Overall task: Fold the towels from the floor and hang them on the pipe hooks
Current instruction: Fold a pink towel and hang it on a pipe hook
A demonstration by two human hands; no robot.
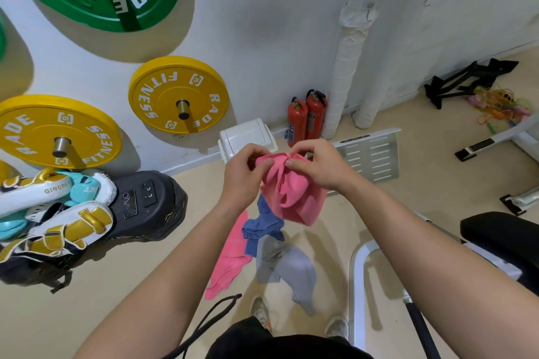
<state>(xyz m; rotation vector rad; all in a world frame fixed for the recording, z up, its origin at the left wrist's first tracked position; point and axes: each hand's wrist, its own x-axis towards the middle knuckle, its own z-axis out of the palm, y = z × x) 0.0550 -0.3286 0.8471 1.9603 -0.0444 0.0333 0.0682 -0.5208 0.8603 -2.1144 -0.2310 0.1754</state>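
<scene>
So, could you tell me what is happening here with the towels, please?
A person stands in a gym corner holding a pink towel bunched at its top edge between the left hand and right hand. Another pink towel, a blue one and a grey one lie on the floor. The hooks on the wrapped pipe are empty.

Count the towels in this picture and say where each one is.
4. One pink towel is held up in both hands. On the floor lie a second pink towel, a blue towel and a grey towel. Overlaps may hide more.
</scene>
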